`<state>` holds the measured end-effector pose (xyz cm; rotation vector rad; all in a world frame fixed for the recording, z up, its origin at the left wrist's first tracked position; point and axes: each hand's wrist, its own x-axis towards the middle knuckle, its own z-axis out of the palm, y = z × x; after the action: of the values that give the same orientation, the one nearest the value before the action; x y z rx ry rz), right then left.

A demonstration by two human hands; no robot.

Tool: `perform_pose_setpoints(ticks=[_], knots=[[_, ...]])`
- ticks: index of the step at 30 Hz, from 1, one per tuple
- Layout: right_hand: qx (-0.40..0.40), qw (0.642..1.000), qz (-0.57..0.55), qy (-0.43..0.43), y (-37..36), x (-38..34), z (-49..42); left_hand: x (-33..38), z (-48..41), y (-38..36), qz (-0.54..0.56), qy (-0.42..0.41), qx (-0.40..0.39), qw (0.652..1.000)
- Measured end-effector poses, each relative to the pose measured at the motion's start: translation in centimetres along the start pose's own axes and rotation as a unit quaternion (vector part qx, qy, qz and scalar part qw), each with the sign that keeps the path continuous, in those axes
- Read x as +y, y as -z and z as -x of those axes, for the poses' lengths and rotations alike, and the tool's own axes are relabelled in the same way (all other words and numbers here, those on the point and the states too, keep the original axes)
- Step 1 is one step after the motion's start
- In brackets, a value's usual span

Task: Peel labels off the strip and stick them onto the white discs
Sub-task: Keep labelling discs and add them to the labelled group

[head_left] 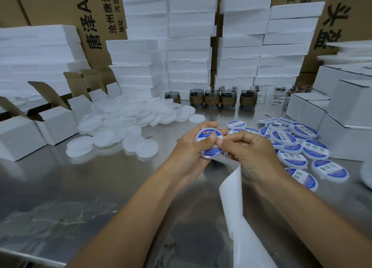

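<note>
My left hand (189,149) holds a white disc (208,134) upright above the table, a blue and white label on its face. My right hand (247,153) meets it from the right, thumb and forefinger pressing on the label, while the white backing strip (231,189) hangs from under that hand and curls down toward the near edge. A heap of bare white discs (128,125) lies to the left. Several labelled discs (291,145) are spread out to the right.
The table (84,179) is shiny steel. Open white cartons (50,123) line the left side, and closed white boxes (342,127) stand at the right. Glass cups (227,99) stand in a row behind, before stacks of white foam blocks (189,46). Clear plastic (50,221) lies at near left.
</note>
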<state>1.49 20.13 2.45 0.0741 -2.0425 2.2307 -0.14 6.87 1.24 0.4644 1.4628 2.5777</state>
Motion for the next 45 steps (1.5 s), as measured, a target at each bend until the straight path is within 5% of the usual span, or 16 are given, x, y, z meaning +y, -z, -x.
perform_pose_setpoints(ticks=[13, 20, 27, 33, 37, 45], knots=[[0.021, 0.981, 0.137, 0.133, -0.1, 0.5, 0.1, -0.1, 0.2, -0.5, -0.009, 0.003, -0.003, 1.000], [0.056, 0.927, 0.290, 0.231, 0.2, 1.0, 0.1, -0.2, 0.3, -0.8, -0.037, 0.005, -0.004, 0.999], [-0.025, 0.987, 0.080, 0.136, 0.5, 0.4, -0.6, 0.2, 0.4, -0.7, -0.016, -0.013, -0.008, 1.000], [-0.068, 0.982, 0.085, 0.155, 0.5, 0.3, -0.5, 0.0, 0.5, -0.6, -0.060, -0.014, -0.007, 0.998], [-0.031, 0.988, 0.049, 0.140, 0.6, 0.1, -0.5, -0.2, 0.4, -0.5, -0.142, -0.042, 0.058, 0.987], [0.009, 0.989, 0.057, 0.139, 0.7, -0.1, -0.4, -0.2, 0.4, -0.4, -0.175, -0.043, 0.056, 0.982]])
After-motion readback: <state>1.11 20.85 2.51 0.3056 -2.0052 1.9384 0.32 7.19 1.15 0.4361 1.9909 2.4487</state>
